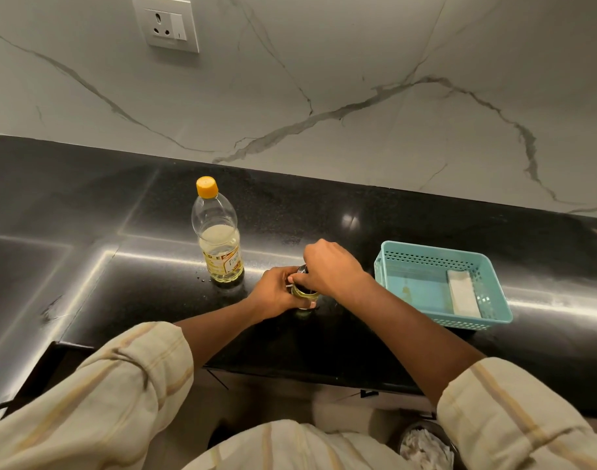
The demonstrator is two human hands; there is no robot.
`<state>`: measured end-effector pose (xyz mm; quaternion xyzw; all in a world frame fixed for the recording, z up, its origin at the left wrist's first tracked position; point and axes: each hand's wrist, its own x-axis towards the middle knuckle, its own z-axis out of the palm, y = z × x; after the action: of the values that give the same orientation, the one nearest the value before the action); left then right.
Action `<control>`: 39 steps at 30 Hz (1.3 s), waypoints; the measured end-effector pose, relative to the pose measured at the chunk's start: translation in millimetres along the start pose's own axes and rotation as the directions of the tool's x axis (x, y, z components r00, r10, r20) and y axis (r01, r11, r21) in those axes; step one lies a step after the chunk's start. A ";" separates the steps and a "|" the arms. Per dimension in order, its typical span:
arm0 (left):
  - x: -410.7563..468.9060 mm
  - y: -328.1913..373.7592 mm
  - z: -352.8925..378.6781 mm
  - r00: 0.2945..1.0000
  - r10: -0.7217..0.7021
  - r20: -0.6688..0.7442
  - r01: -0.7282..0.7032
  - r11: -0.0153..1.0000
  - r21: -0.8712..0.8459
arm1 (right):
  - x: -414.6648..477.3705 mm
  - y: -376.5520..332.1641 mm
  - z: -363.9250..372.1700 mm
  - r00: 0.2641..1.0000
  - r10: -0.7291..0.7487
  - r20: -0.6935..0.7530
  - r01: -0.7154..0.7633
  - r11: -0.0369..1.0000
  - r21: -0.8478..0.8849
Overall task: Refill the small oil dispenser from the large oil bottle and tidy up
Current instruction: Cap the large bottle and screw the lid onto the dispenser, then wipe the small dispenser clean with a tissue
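Note:
The large oil bottle stands upright on the black counter, about half full of pale oil, its orange cap on. To its right is the small oil dispenser, a small glass vessel with yellowish oil, mostly hidden by my hands. My left hand wraps around the dispenser's body. My right hand is closed over its dark top from above. I cannot tell whether the top is tight or loose.
A turquoise perforated basket sits on the counter to the right with a folded white cloth inside. A few oil drops lie left of the bottle. A bin with crumpled paper stands on the floor below. A wall socket is above.

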<state>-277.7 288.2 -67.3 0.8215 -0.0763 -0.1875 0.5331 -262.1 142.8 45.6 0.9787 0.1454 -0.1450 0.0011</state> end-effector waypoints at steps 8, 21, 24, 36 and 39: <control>-3.5 1.9 1.3 1.000 -0.005 -0.004 0.005 1.000 -0.019 | 2.6 4.4 -0.2 0.994 -0.066 0.086 0.067 0.998 -0.001; -10.5 0.9 -6.4 0.993 -0.099 0.064 0.100 0.995 0.003 | -24.4 33.9 57.2 0.986 0.152 -0.071 -0.085 0.818 0.569; -29.3 15.0 -23.6 0.997 -0.074 -0.014 0.075 0.994 0.075 | -29.8 28.3 79.6 0.976 0.201 -0.083 -0.077 0.678 0.731; -68.9 -10.8 -24.1 0.982 -0.081 -0.172 0.072 0.996 -0.056 | -35.5 16.0 96.1 0.942 0.321 -0.100 -0.109 0.572 0.813; -65.9 -10.5 -13.0 0.984 -0.098 -0.151 0.089 0.994 -0.066 | -46.6 40.6 75.8 0.965 0.257 -0.044 -0.141 0.659 0.739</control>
<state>-334.0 325.1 -57.2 0.8202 0.0096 -0.1505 0.5518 -314.8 87.4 -15.3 0.9153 -0.0332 -0.1184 -0.3835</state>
